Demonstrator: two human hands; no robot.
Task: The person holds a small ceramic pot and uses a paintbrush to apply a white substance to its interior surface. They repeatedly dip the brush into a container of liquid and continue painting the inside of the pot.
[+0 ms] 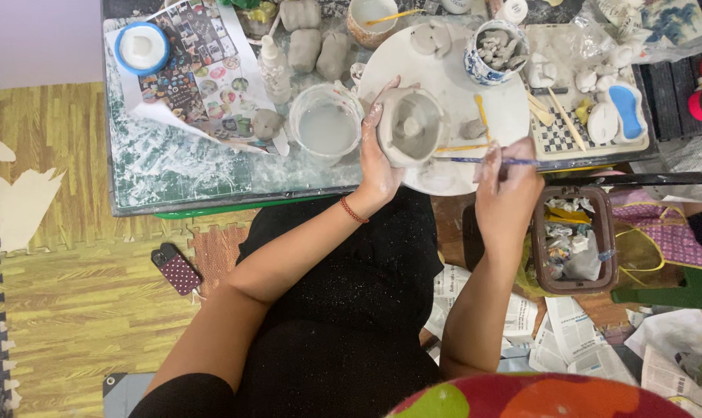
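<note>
Right hand (pixel 508 186) fingers pinch brush (pixel 486 161); left hand (pixel 378 159) fingers cup grey unfired clay cup (pixel 411 126).

Yellow foam floor mats (pixel 64 310), glass-topped table (pixel 173 174), newspapers (pixel 575 333) strewn on floor.

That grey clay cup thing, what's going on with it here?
A person seated at a low table is working on a small grey clay vessel. The left hand cups it from the side, over a round white board. The right hand holds a thin blue-handled brush pointed at the vessel's wall. A clear tub of cloudy water sits just left of it, and a blue-patterned cup of clay bits stands on the board.
</note>
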